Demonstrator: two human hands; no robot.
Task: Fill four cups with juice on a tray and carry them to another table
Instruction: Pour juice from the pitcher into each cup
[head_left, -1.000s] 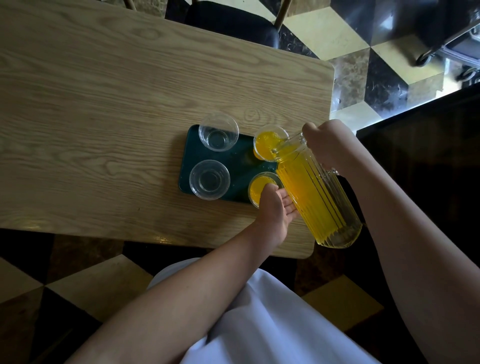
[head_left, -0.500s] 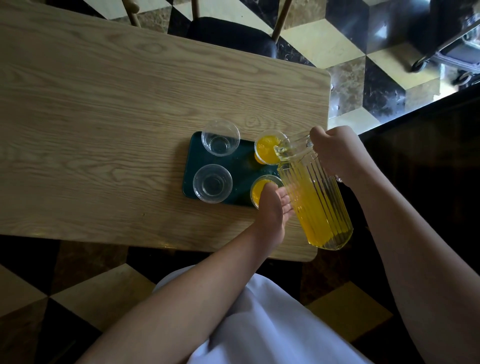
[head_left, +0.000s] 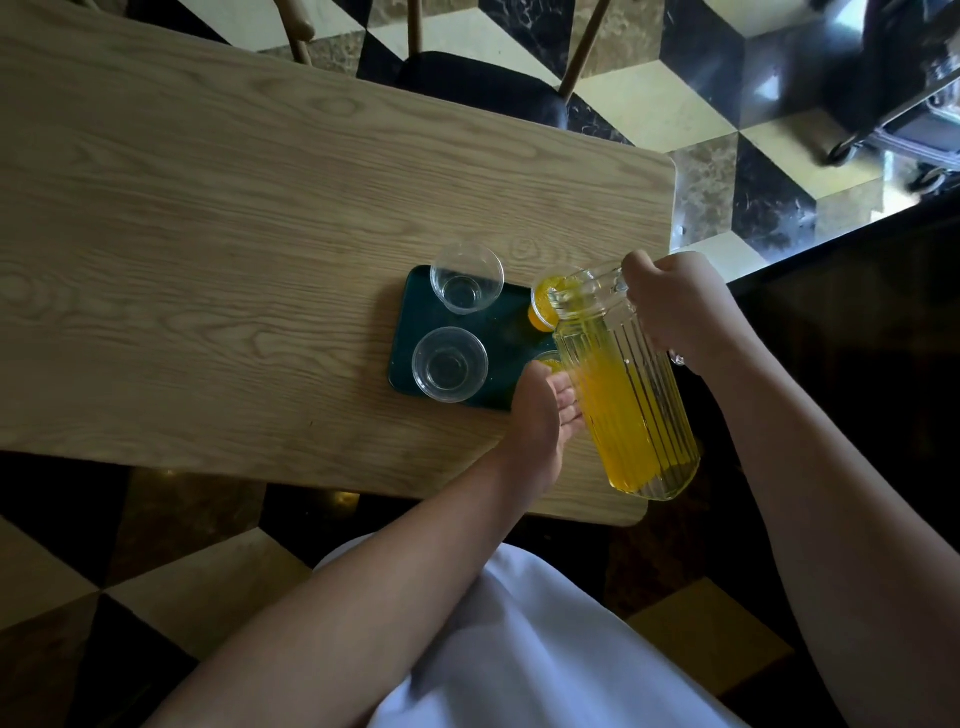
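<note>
A dark green tray (head_left: 415, 332) lies near the right end of the wooden table (head_left: 208, 260). Two empty clear cups stand on its left side, one at the back (head_left: 466, 285) and one at the front (head_left: 450, 371). On its right, the back cup (head_left: 540, 306) holds orange juice. The front right cup (head_left: 549, 360) also holds juice and is mostly hidden. My left hand (head_left: 543, 415) holds that cup at the tray's front right corner. My right hand (head_left: 675, 306) grips the handle of a ribbed glass pitcher (head_left: 628, 395) of juice, nearly upright above the tray's right side.
A wooden chair with a dark seat (head_left: 483, 88) stands behind the table. The floor has black, yellow and marble tiles. A dark counter (head_left: 857, 322) runs along the right. A wheeled object (head_left: 893, 104) stands at the top right.
The pitcher has tipped back from its pouring tilt over the back right cup to nearly upright. My left hand has stayed at the front right cup.
</note>
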